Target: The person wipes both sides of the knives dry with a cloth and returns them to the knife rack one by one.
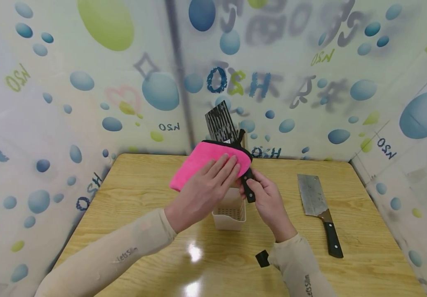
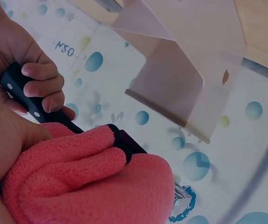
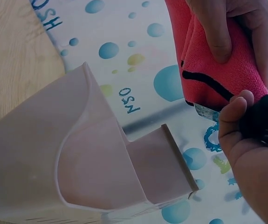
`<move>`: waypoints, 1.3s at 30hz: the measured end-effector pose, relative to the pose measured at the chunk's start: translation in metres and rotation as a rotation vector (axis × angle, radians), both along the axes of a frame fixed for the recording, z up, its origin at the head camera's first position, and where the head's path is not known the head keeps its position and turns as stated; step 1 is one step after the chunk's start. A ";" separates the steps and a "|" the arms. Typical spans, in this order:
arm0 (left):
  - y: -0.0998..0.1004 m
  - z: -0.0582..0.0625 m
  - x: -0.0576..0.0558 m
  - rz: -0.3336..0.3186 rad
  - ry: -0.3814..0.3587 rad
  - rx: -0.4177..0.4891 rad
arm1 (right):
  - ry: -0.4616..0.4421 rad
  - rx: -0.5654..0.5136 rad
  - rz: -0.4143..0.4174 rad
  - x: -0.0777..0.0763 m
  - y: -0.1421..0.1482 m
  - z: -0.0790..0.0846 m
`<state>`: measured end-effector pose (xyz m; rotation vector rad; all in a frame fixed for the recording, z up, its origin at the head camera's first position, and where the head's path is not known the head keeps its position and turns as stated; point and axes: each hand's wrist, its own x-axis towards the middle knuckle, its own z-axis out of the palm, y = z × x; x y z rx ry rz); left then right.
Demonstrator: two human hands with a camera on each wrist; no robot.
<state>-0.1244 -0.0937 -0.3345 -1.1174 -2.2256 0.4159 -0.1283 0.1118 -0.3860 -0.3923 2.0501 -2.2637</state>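
My right hand [image 1: 270, 202] grips the black riveted handle of a kitchen knife [image 1: 220, 123], whose broad blade points up and away with a dark streaked pattern on it. Folded over the lower blade is a pink cloth [image 1: 187, 171] with black edging. My left hand [image 1: 206, 192] holds this cloth against the blade, thumb on one side and fingers on the other, as the right wrist view shows. The cloth hides the blade near the handle. Below the hands stands a pale knife holder [image 1: 229, 225] with a perforated bottom.
A cleaver [image 1: 311, 194] with a black handle lies on the wooden table [image 1: 142, 247] at the right. Close to my right sleeve is a small black square [image 1: 262, 258]. A patterned wall sheet [image 1: 131, 123] rises behind the table and at both sides.
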 end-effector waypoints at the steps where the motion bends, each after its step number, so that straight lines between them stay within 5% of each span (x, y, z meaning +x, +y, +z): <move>1: 0.000 0.000 0.001 0.000 0.001 -0.003 | 0.004 0.002 0.002 0.000 0.000 0.000; 39: -0.020 0.009 -0.024 0.079 -0.025 0.119 | 0.033 0.097 0.089 0.006 0.002 -0.006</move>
